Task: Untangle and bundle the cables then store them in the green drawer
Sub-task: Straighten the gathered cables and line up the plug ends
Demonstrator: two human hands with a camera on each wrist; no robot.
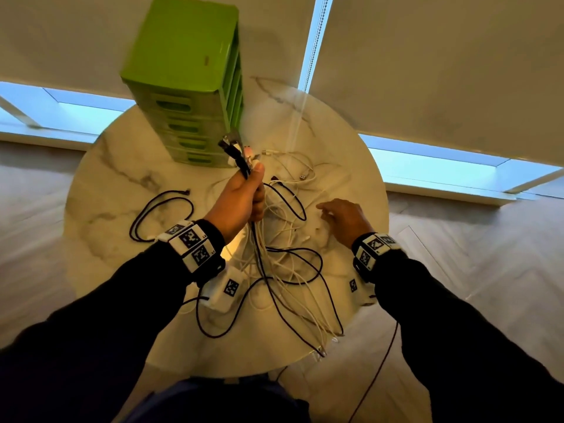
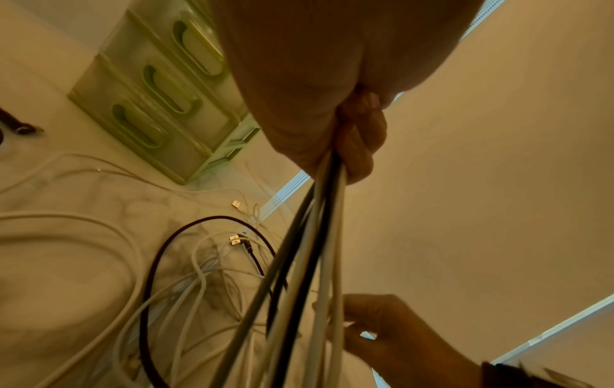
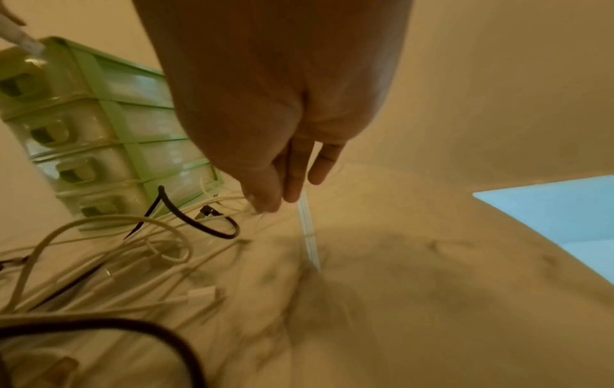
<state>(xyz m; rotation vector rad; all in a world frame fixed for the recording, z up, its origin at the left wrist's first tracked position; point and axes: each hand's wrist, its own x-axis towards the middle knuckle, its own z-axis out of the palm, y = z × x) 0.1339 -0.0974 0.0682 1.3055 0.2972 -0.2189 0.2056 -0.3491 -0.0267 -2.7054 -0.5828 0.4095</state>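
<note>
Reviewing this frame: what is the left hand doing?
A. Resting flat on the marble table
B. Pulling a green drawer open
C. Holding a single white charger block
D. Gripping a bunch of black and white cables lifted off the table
D: the left hand is curled round a bunch of black and white cables that hang from it to the table.

A round white marble tabletop (image 1: 128, 166) with grey veining stands on a pale wood floor (image 1: 476, 245). Behind it hang two cream roller blinds (image 1: 427, 62), a bead chain (image 1: 316, 41) dangling in the bright gap between them.
</note>
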